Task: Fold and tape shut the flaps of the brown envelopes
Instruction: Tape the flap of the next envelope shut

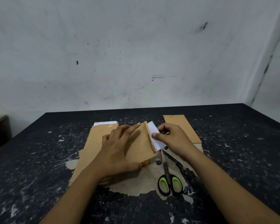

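Behind the work surface, a scuffed whitish wall (136, 46) is filling the upper half of the view, meeting a second wall at the right corner. Below it, a dark speckled table (233, 143) is stretching forward, its coating worn away to a pale patch near the middle. On the left of that patch, a stack of brown envelopes (94, 143) is lying with its long axis running away from the person, white paper showing at its far end. A single brown envelope (183, 128) is lying flat to the right, also pointing away. Between them, the left hand (118, 151) is gripping a held envelope (141, 143), thumb under its near edge, its open end facing right and its long axis running left to right. At that end, the right hand (173, 139) is pinching a white sheet (157, 136) sticking out. Green-handled scissors (168, 180) are lying near, blades pointing away. A tape roll (145, 162) is peeking out beneath the held envelope.
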Tool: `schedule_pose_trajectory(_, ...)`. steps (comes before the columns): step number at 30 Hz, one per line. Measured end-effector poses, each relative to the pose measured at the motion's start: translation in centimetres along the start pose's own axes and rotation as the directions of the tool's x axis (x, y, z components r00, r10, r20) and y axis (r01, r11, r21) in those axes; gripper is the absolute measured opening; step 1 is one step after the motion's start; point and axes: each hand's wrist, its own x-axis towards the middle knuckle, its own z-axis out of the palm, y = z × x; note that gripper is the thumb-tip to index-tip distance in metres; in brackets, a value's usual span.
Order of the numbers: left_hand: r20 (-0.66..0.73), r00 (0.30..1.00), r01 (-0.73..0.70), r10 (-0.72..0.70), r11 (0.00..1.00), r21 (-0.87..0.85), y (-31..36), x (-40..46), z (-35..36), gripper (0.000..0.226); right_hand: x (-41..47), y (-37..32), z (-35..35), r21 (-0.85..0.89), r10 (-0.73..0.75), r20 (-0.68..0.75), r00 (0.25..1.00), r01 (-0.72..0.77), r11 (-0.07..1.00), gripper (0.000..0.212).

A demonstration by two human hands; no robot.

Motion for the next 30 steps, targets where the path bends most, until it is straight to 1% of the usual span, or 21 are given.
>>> schedule_pose_trajectory(3, -0.025, 1.000, 0.013, -0.012, 0.999, 0.032, 0.1, 0.0, 0.3, 0.115, -0.1, -0.1, 0.3, -0.058, -0.055, -0.026, 0.998, 0.054, 0.997, 0.013)
schedule_pose_trajectory(5, -0.044, 0.999, 0.025, -0.023, 0.999, 0.039, 0.1, 0.0, 0.4, 0.115, -0.5, -0.4, 0.7, -0.121, -0.091, -0.038, 0.995, 0.086, 0.989, 0.021)
schedule_pose_trajectory(8, -0.058, 0.998, 0.022, -0.020, 0.999, 0.042, 0.1, 0.0, 0.6, 0.114, -1.0, -0.7, 1.6, -0.264, -0.086, -0.052, 0.995, 0.069, 0.962, 0.040)
schedule_pose_trajectory(10, -0.058, 0.998, 0.005, -0.002, 0.999, 0.048, 0.2, 0.0, 0.7, 0.113, -0.9, -0.5, 2.0, -0.322, -0.080, -0.092, 0.993, 0.046, 0.945, 0.042)
schedule_pose_trajectory(12, -0.048, 0.999, -0.011, 0.014, 0.999, 0.053, 0.3, 0.0, 0.7, 0.113, -0.8, -0.3, 2.0, -0.310, -0.080, -0.128, 0.989, 0.037, 0.950, 0.034)
schedule_pose_trajectory(15, -0.056, 0.998, -0.012, 0.016, 0.998, 0.062, 0.4, 0.1, 0.7, 0.112, -0.7, -0.3, 1.4, -0.206, -0.057, -0.159, 0.986, 0.024, 0.978, 0.022)
schedule_pose_trajectory(17, -0.067, 0.998, -0.007, 0.013, 0.996, 0.094, 0.5, 0.1, 0.7, 0.110, -0.7, -0.3, 1.3, -0.158, -0.038, -0.169, 0.985, 0.011, 0.987, 0.018)
schedule_pose_trajectory(18, -0.074, 0.997, -0.004, 0.014, 0.992, 0.124, 0.6, 0.1, 0.7, 0.110, -0.7, -0.3, 1.4, -0.169, -0.044, -0.183, 0.982, 0.013, 0.985, 0.017)
schedule_pose_trajectory(22, -0.110, 0.994, 0.022, 0.003, 0.972, 0.232, 1.6, 0.2, 1.3, 0.109, -0.9, -0.3, 2.0, -0.325, -0.133, -0.252, 0.959, 0.046, 0.945, 0.018)
schedule_pose_trajectory(24, -0.126, 0.992, 0.022, 0.010, 0.969, 0.248, 2.0, 0.3, 1.5, 0.110, -0.8, -0.4, 2.1, -0.333, -0.140, -0.244, 0.960, 0.052, 0.941, 0.018)
schedule_pose_trajectory(27, -0.122, 0.992, 0.009, 0.023, 0.967, 0.255, 1.8, 0.2, 1.5, 0.109, -0.7, -0.2, 2.0, -0.290, -0.077, -0.184, 0.980, 0.021, 0.957, 0.012)
schedule_pose_trajectory(30, -0.090, 0.995, -0.014, 0.035, 0.974, 0.225, 1.2, 0.2, 1.2, 0.110, -0.1, 0.1, 1.5, -0.152, 0.013, -0.123, 0.992, -0.031, 0.988, 0.020)
